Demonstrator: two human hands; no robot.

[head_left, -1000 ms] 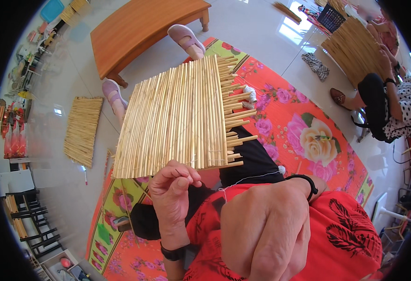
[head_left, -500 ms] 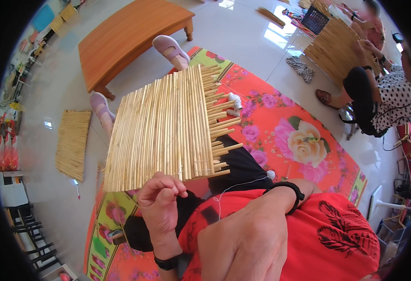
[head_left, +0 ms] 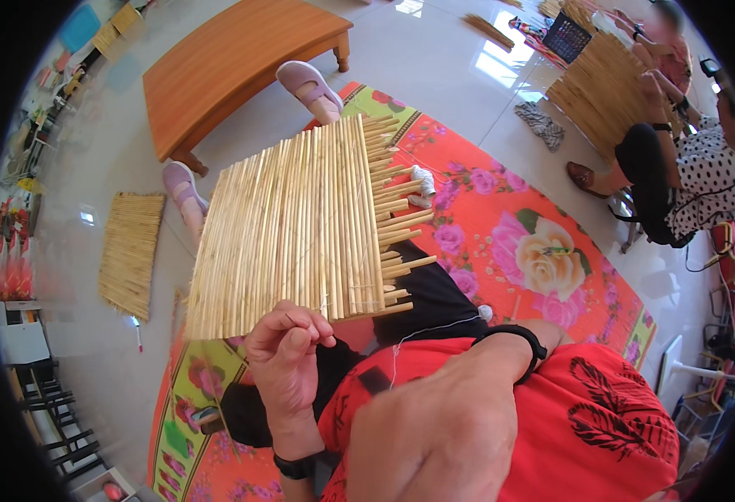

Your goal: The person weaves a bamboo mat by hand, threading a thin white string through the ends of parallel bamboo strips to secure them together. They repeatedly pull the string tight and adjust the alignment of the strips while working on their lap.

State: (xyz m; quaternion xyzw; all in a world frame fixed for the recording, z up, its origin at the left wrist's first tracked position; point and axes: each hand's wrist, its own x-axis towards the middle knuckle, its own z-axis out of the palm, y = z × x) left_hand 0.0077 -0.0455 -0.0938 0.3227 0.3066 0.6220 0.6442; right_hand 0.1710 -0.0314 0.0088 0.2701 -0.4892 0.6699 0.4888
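A mat of straight tan reed stalks [head_left: 279,226] slants up from my lap, its stalk ends uneven along the right side. At its near edge my left hand [head_left: 288,347] is closed in a pinch, thumb against fingertips. Whatever thin thing sits in the pinch is too small to name. My right hand [head_left: 434,435] is close and blurred, its back toward me, over my red shirt; its fingers are hidden. White thread [head_left: 417,333] runs from a small white ball [head_left: 484,313] and drops out of sight behind the right hand.
White thread spools [head_left: 422,186] lie beyond the mat on a floral floor cloth [head_left: 551,251]. A low wooden table [head_left: 233,71] stands far left, and another reed mat [head_left: 131,251] lies on the tiles. At right, a person in polka dots [head_left: 706,180] sits by a larger mat [head_left: 601,92].
My right hand has shifted slightly and is more blurred. The left hand keeps its pinch at the mat's near edge. The mat lies almost as before.
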